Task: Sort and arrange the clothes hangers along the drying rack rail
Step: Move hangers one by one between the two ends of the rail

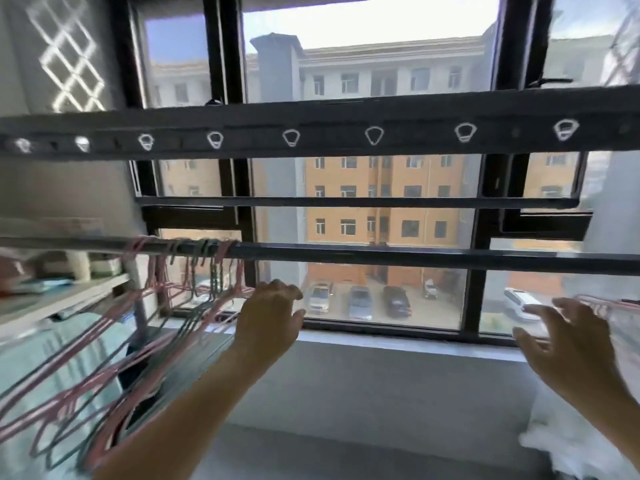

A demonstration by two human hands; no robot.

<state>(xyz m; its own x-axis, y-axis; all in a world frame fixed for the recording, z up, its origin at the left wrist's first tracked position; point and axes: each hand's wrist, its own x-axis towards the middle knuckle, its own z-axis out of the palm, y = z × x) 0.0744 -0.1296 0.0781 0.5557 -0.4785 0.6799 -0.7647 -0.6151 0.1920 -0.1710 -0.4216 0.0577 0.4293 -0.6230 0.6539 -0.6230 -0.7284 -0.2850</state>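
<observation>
Several pink and grey-green wire hangers [194,271] hang bunched by their hooks on the left part of the dark drying rack rail [398,256]. My left hand [268,317] is below the rail, just right of the bunch, fingers curled loosely against the nearest hanger; I cannot see a firm grip. My right hand [568,337] is at the far right with fingers spread, holding nothing. A pink hanger [604,303] shows just behind its fingertips, touching or apart I cannot tell.
A wider upper bar [346,131] with several white-rimmed hanger holes runs across above. A thin rail [346,202] sits between. Behind is a black-framed window [239,185] with a pale sill [398,342]. A shelf with items [52,289] is at left, white fabric [571,441] at lower right.
</observation>
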